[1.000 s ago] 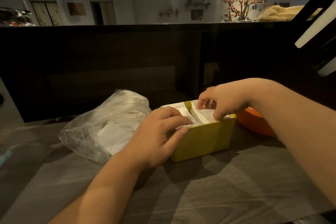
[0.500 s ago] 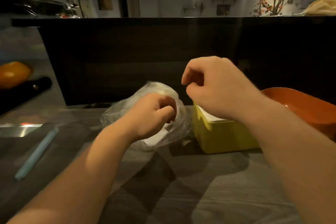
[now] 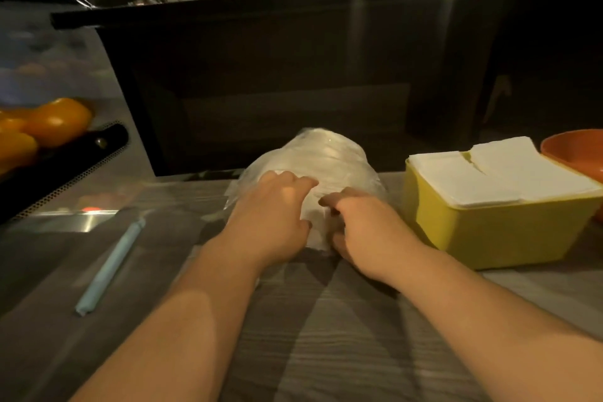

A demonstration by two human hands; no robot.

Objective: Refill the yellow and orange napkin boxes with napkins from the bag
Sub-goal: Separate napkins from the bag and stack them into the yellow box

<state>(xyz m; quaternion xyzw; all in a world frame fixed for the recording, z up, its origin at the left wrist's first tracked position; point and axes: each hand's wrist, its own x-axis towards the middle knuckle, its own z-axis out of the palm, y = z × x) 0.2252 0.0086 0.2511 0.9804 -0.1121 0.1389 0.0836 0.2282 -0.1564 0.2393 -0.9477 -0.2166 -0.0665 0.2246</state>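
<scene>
Two bare forearms reached forward over the grey wood-grain table [image 3: 326, 336]. The left hand [image 3: 270, 215] lay on top of the bag [image 3: 332, 160], its fingers nearly straight and spread a little across the plastic. The right hand [image 3: 365, 228] met the bag's near end just beside it, fingers curled inward. Whether they pinched the plastic could not be told. The bag was clear, crinkled and rounded, lying on the table between the hands and the dark partition [image 3: 293, 75], with white napkins [image 3: 315, 228] showing through at its near end.

To the left, well apart, a pale blue pen [image 3: 107, 268] lay on the table. To the right, near the bag, stood the yellow napkin box [image 3: 496, 238], plain-sided and rectangular, filled to the rim with two flat napkin stacks [image 3: 489, 176] side by side. Behind it showed the rim of the orange napkin box [image 3: 574, 150]. At far left, orange fruit [image 3: 55, 121] sat on a black tray [image 3: 65, 166].
</scene>
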